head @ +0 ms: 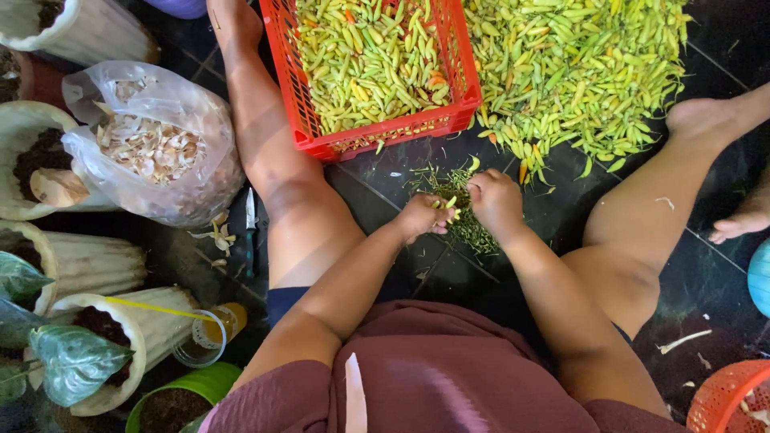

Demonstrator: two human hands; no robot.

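I sit on a dark tiled floor with my legs spread. My left hand (pixel 423 216) is closed around several small green and yellow chillies (pixel 447 204). My right hand (pixel 495 200) is right beside it, fingers pinched at the same bunch. Under both hands lies a small heap of green stems (pixel 469 228). A red plastic crate (pixel 385 132) filled with chillies stands just beyond my hands. To its right a big loose pile of green and yellow chillies (pixel 577 72) spreads over the floor.
A clear plastic bag of pale garlic skins (pixel 152 144) sits at the left, with a small knife (pixel 250 220) beside my left leg. White pots with soil and plants (pixel 96 337) line the left edge. An orange basket (pixel 730 397) is at bottom right; another person's foot (pixel 742 224) shows at right.
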